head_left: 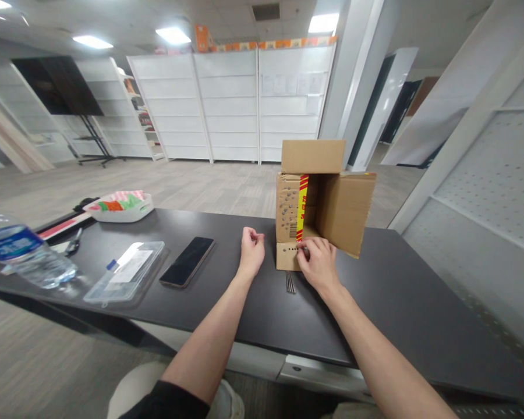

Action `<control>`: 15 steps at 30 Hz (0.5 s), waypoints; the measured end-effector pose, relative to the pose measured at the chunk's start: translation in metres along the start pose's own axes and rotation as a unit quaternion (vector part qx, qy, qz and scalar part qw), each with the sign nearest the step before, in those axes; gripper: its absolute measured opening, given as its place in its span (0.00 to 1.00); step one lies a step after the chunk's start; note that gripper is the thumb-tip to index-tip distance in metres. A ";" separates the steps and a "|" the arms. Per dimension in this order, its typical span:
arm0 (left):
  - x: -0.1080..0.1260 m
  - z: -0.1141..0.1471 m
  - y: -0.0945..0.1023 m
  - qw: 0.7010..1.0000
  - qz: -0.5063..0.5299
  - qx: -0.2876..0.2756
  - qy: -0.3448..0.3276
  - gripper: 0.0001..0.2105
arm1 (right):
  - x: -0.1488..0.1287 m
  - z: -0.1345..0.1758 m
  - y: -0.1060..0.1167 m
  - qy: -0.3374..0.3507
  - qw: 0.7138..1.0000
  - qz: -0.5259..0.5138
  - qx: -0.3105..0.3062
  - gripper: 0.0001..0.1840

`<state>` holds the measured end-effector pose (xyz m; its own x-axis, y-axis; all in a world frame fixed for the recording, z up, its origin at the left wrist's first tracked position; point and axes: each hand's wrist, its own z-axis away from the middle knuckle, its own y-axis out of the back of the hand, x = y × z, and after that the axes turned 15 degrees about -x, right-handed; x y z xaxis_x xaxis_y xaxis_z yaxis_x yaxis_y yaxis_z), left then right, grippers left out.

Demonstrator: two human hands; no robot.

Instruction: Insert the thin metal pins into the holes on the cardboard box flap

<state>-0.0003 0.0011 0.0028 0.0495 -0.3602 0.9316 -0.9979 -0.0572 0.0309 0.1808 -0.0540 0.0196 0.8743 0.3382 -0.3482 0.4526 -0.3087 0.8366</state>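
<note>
An open cardboard box (288, 227) stands on the dark table, its flaps spread. Small round metal heads and dark holes dot its front left side, beside a red and yellow tape strip (303, 206). My right hand (318, 260) is closed at the lower front flap (286, 260), where a row of small dark holes shows; whatever its fingertips pinch is hidden. Left of the box, my left hand (252, 251) hovers with fingers curled and tips together, their contents too small to make out. Several thin metal screws or nails (290, 283) lie side by side below the flap.
To the left lie a black phone (187, 262), a clear plastic case (128, 273) with a paper label, and a tilted water bottle (26, 250). Farther back sits a white basket (126, 216) of colourful packets. A white perforated panel (489, 169) borders the right side.
</note>
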 end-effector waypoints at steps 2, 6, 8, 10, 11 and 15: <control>0.000 0.000 0.000 1.000 -0.001 0.001 0.002 0.09 | 0.000 0.000 -0.001 -0.008 1.000 -0.002 0.003 0.06; -0.001 0.000 0.002 1.000 -0.007 0.003 -0.002 0.09 | -0.002 0.000 0.000 -0.018 1.000 -0.007 0.004 0.06; -0.002 -0.001 0.002 1.000 -0.010 0.003 -0.001 0.09 | -0.003 0.001 0.001 -0.022 1.000 -0.008 0.006 0.05; -0.002 -0.001 0.003 1.000 -0.011 0.003 0.001 0.09 | -0.003 0.001 0.001 -0.025 1.000 -0.011 0.009 0.05; -0.002 -0.001 0.002 1.000 -0.009 0.004 0.001 0.09 | -0.003 0.001 0.000 -0.026 1.000 -0.013 0.011 0.06; 0.000 0.000 0.002 1.000 0.000 0.002 -0.002 0.10 | -0.001 0.001 -0.003 -0.030 0.999 -0.012 0.025 0.05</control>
<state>-0.0019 0.0008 0.0025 0.0492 -0.3635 0.9303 -0.9978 -0.0603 0.0292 0.1785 -0.0543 0.0172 0.8713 0.2928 -0.3939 0.4805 -0.3458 0.8059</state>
